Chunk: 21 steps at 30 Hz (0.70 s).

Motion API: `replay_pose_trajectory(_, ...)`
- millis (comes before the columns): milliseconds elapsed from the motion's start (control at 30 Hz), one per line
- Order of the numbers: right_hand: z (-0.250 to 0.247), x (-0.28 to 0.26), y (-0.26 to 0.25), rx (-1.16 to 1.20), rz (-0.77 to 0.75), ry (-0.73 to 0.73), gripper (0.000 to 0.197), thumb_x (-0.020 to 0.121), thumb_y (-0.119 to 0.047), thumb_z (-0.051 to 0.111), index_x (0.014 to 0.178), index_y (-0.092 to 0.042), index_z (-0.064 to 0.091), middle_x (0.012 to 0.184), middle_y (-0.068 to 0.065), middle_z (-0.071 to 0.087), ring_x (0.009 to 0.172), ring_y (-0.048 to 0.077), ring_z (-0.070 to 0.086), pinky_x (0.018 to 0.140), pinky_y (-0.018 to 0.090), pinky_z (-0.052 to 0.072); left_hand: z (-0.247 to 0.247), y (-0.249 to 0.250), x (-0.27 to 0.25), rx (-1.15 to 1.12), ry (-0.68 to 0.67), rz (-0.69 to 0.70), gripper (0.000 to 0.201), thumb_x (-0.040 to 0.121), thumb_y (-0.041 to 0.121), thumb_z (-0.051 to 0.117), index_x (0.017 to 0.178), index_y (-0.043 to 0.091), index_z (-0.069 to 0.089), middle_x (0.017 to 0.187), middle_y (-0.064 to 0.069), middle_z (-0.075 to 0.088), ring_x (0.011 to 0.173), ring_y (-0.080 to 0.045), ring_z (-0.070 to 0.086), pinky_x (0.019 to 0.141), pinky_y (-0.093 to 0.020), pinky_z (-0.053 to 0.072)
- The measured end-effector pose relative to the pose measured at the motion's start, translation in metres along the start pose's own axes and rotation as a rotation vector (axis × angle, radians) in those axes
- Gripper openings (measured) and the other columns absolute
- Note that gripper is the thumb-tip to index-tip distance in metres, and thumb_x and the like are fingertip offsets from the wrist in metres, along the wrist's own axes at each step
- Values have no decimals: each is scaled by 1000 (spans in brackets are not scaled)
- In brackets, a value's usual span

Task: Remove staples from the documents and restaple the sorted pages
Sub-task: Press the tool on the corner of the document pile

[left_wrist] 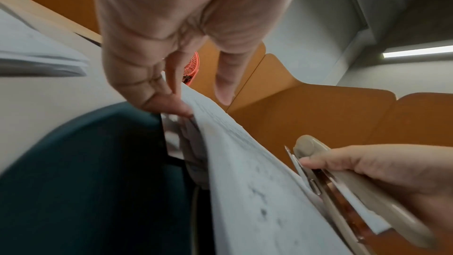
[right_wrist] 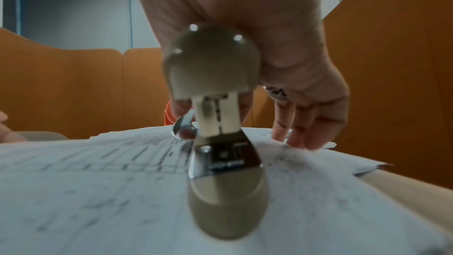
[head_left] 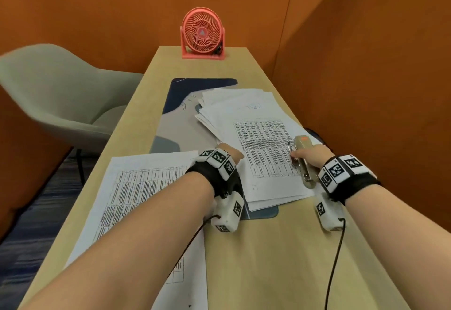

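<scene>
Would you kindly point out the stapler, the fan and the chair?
stapler [head_left: 303,161]: head view, its beige top arm.
fan [head_left: 202,33]: head view, grille centre.
chair [head_left: 56,90]: head view, its backrest.

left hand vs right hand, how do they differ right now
The left hand pinches the edge of the right-hand paper stack; the right hand grips a beige stapler. The left hand is at the stack's left edge; the right hand is at its right edge, over the printed table. Both wear wrist bands with black-and-white markers.

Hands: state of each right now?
Left hand: pinching the edge of the printed pages.
Right hand: gripping the beige stapler over those pages.
</scene>
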State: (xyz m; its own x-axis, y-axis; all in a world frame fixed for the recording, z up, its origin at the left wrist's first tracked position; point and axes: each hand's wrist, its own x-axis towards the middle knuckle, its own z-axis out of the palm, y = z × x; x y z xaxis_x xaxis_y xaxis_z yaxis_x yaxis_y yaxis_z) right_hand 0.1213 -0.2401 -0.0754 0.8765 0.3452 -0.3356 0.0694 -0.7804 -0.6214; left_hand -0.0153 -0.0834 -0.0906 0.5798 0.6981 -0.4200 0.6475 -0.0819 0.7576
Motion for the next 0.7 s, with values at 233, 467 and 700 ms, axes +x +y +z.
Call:
replay_pose_trajectory(233, -6, 2, 0, 68, 9, -15, 28, 84, -31, 67, 78, -10, 50, 69, 8, 54, 60, 20, 53, 56, 28, 44, -2, 2, -2, 66, -21, 37, 39, 84, 17, 67, 110, -8, 54, 95, -17, 60, 89, -26, 56, 69, -31, 47)
replay_pose_trajectory(467, -13, -10, 9, 228, -109, -58, 23, 84, -29, 67, 88, -9, 57, 75, 8, 61, 65, 22, 57, 64, 32, 48, -2, -18, -15, -155, -120, 59, 40, 76, -4, 70, 114, -3, 56, 116, -20, 62, 103, -35, 61, 86, -46, 53)
replay_pose_trajectory(700, -26, -48, 19, 214, -356, -156, 17, 83, -19, 69, 73, -9, 60, 66, 9, 62, 63, 24, 58, 73, 37, 47, -43, -33, -31, -501, 12, 125, 41, 73, -9, 70, 112, 1, 58, 122, -16, 61, 107, -29, 59, 89, -41, 51)
